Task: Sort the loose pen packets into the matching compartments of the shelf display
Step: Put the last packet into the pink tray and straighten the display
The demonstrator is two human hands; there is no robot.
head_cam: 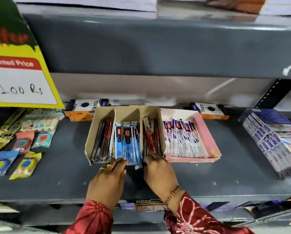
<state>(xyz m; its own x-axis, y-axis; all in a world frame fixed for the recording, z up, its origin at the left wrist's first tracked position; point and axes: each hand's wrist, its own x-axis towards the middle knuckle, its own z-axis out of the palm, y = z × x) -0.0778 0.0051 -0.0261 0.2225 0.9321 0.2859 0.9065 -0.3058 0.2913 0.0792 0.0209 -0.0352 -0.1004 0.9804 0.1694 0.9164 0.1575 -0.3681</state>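
A brown cardboard display box [89, 142] with three compartments stands on the grey shelf. Its left compartment holds dark and red pen packets [102, 141]. Blue pen packets [127, 146] fill the middle one, and some stick out over the front edge. The right compartment holds red pen packets [150, 139]. My left hand [107, 181] rests at the front of the middle compartment, fingertips touching the blue packets. My right hand [158, 173] touches the front ends of the red packets; whether it grips them is unclear.
A pink tray [207, 132] of white and blue pen packets adjoins the box on the right. Two orange-and-black boxes [83, 107] lie behind. Small colourful packets [24, 164] lie to the left, stacked blue packs [273, 141] to the right. A yellow price sign [19, 78] hangs at upper left.
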